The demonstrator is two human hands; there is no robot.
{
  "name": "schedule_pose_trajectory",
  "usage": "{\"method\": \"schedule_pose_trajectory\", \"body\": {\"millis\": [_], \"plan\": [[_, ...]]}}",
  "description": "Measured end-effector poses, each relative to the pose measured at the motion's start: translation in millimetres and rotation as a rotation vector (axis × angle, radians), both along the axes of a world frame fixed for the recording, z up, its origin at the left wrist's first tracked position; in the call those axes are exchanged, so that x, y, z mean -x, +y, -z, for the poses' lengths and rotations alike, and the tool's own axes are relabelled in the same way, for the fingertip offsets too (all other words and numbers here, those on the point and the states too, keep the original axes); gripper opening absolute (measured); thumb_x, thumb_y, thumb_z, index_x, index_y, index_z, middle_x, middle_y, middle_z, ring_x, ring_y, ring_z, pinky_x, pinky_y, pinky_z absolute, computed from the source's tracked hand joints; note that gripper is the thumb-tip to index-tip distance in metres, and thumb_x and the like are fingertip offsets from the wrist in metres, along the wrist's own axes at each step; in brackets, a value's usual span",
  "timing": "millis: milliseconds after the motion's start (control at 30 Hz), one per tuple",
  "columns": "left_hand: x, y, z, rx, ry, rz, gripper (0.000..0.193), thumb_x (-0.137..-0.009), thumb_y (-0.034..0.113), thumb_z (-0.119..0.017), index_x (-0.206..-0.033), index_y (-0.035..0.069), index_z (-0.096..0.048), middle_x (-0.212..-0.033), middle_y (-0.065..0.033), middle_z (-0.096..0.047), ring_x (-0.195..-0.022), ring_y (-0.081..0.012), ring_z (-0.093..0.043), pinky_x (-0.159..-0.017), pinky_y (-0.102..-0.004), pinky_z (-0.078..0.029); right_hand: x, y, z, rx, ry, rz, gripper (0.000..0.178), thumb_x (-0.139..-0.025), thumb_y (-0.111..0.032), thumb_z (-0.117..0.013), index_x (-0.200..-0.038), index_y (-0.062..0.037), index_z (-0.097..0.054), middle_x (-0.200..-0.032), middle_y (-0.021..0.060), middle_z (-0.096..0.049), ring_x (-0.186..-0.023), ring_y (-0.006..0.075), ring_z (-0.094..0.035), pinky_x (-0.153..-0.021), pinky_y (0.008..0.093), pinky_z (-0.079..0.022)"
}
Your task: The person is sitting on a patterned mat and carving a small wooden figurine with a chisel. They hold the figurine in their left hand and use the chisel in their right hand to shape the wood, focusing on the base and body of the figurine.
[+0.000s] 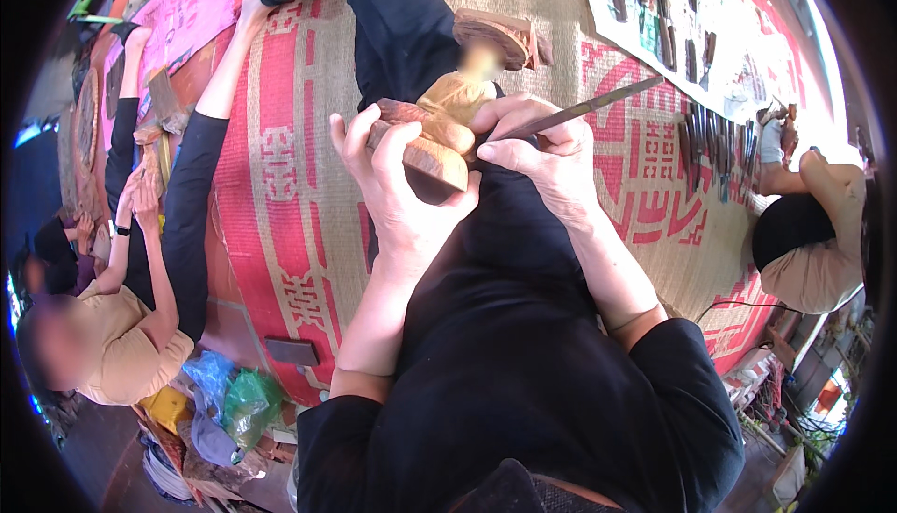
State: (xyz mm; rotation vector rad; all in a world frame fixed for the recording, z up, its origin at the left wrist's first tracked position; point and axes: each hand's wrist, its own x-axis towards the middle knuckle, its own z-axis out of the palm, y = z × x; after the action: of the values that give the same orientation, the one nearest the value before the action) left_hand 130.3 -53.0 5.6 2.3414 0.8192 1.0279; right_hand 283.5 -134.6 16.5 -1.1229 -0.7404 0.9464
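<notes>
The workpiece, a carved wooden figurine (447,126), was positioned over your lap, between your two hands. Its upper body was pale yellow wood with draped folds; the middle was smooth and rounded, and the lower portion reddish-brown with a flat, squared-off block at the near end. One thick wooden disc (491,38) showed just beyond the figurine's head; whether the two were joined could not be told.

Your left hand (402,197) grasped the lower portion, fingers curled over the far side and thumb at the near end. Your right hand (549,156) gripped one long, narrow carving tool (598,102), slanted up to the right; its contact with the wood could not be confirmed.

Two plastic bags, one blue (210,375) and one green (252,408), sat at lower left; their contents could not be identified.

One white sheet (738,64) at upper right carried many hand tools, too small to count. One further row of slim tools (719,149) lay on the red-and-beige woven mat (280,251). One dark rectangular block (291,352) lay near the mat's left edge.
</notes>
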Motion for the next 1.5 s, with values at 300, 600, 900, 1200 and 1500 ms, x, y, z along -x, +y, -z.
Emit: {"method": "schedule_pose_trajectory", "body": {"millis": [300,600,900,1200,1500], "plan": [[-4,-2,-2,-0.006,0.012,0.018,0.085,-0.048,0.014,-0.086,-0.121,0.013,-0.042,-0.129,-0.0178,-0.035,-0.127,-0.044,-0.03,-0.109,-0.0668,-0.017,-10,-7,-2,-0.01,0.182,0.081,0.008,-0.075,0.006,-0.07,-0.079,0.0009,-0.065,-0.093,0.014,-0.068,-0.091,0.0196,-0.064,-0.085,0.0325,-0.05],[-9,-2,-11,0.026,0.048,0.009,0.084,-0.049,0.012,-0.085,-0.121,0.013,-0.042,-0.129,-0.0173,-0.035,-0.127,-0.045,-0.03,-0.109,-0.0663,-0.017,-2,0,-11,-0.019,0.09,0.057,0.009,-0.075,0.004,-0.07,-0.081,0.0017,-0.063,-0.096,0.0161,-0.068,-0.089,0.0189,-0.064,-0.082,0.0309,-0.05],[-5,2,-11,0.026,0.055,0.018,0.083,-0.05,0.012,-0.085,-0.12,0.013,-0.042,-0.128,-0.0175,-0.037,-0.126,-0.0442,-0.032,-0.11,-0.0657,-0.018,-18,11,8,0.052,0.355,0.168,0.007,-0.081,-0.002,-0.069,-0.085,0.0021,-0.065,-0.081,0.0082,-0.068,-0.079,0.0151,-0.065,-0.076,0.0277,-0.052],[-8,3,-13,0.014,0.057,0.021,0.083,-0.05,0.01,-0.085,-0.121,0.013,-0.042,-0.128,-0.0174,-0.037,-0.126,-0.0432,-0.033,-0.11,-0.065,-0.018,-10,14,-14,0.099,0.145,0.048,0.012,-0.078,-0.003,-0.072,-0.088,0.0017,-0.067,-0.083,0.0075,-0.069,-0.08,0.014,-0.065,-0.076,0.0274,-0.052],[-4,5,-11,0.047,0.031,0.016,0.081,-0.05,0.009,-0.084,-0.12,0.012,-0.043,-0.127,-0.0178,-0.038,-0.126,-0.0409,-0.034,-0.11,-0.0645,-0.018,-15,15,-9,-0.038,0.184,0.084,0.01,-0.08,0.0,-0.071,-0.088,0.0016,-0.067,-0.084,0.009,-0.069,-0.079,0.0147,-0.066,-0.076,0.027,-0.053]]}}
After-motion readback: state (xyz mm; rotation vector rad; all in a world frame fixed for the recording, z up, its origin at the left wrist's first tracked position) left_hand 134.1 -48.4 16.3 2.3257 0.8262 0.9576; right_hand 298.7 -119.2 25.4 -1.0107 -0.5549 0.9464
